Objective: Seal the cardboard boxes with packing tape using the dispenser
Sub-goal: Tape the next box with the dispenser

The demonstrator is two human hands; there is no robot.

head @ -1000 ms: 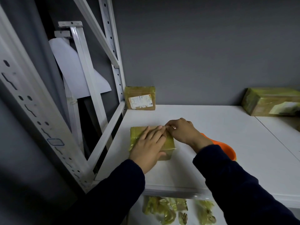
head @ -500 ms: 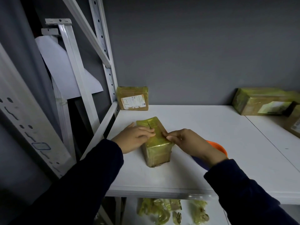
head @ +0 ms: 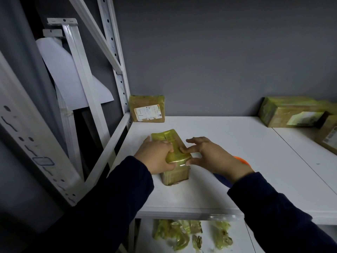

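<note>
A small cardboard box (head: pixel 175 143) wrapped in yellowish tape stands on its narrow side on the white shelf (head: pixel 228 143). My left hand (head: pixel 156 157) grips its left face and near top edge. My right hand (head: pixel 209 157) touches the box's right top corner with thumb and forefinger, the other fingers spread. An orange and blue tape dispenser (head: pixel 240 159) lies on the shelf behind my right wrist, mostly hidden.
A taped box with a label (head: pixel 147 110) leans against the grey wall at the back left. Two more taped boxes (head: pixel 291 114) sit at the back right. White metal shelf uprights (head: pixel 116 70) rise on the left. Crumpled tape scraps (head: pixel 178 234) lie on the lower shelf.
The box went from lying flat under both hands to standing on its narrow side. My right hand's fingers have since spread apart at the box's corner.
</note>
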